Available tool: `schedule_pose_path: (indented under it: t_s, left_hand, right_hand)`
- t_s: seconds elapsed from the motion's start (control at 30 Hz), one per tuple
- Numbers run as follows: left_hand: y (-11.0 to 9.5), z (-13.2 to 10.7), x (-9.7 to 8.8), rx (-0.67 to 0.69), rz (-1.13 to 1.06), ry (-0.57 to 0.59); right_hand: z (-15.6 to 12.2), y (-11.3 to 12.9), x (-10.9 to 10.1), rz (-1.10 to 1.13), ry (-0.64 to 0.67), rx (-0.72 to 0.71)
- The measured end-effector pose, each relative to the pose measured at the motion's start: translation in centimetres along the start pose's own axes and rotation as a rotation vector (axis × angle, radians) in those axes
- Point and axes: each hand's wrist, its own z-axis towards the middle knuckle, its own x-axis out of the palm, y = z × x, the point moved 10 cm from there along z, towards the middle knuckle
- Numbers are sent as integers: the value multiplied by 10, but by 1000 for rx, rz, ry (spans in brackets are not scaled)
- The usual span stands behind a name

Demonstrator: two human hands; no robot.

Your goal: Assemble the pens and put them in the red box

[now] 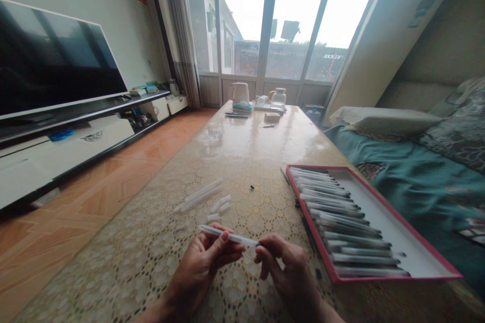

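My left hand [206, 262] pinches the middle of a clear plastic pen barrel [227, 235] and holds it level above the table. My right hand [288, 267] is closed on the barrel's right end, fingertips at its dark tip. Just beyond my hands lie two loose clear barrels [199, 196] and a few short clear caps [221, 205]. A tiny black part [252, 187] lies farther off. To the right sits a shallow red-rimmed box [413, 242] with several finished pens [341, 217] laid in a row.
The long table [250, 151] has a patterned lace cover. At its far end stand a drinking glass [215, 131], a kettle [239, 93] and a glass jug [279, 97]. A sofa with teal cover [409, 171] runs along the right; a TV [53, 60] on a low cabinet stands left.
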Motion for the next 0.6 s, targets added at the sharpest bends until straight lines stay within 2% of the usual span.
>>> schedule_pose_path:
  t_s: [0.13, 0.3, 0.5, 0.6]
  left_hand:
    - [-3, -1, 0, 44, 20, -11]
    - [-6, -2, 1, 77, 60, -17]
    - [-7, -2, 2, 63, 99, 0]
    - [-4, -1, 0, 35, 75, -5]
  right_hand:
    - [-1, -22, 7, 155, 28, 199]
    - [2, -21, 2, 105, 6, 176]
    - [1, -30, 11, 290, 88, 311]
    - [3, -23, 8, 317, 60, 243]
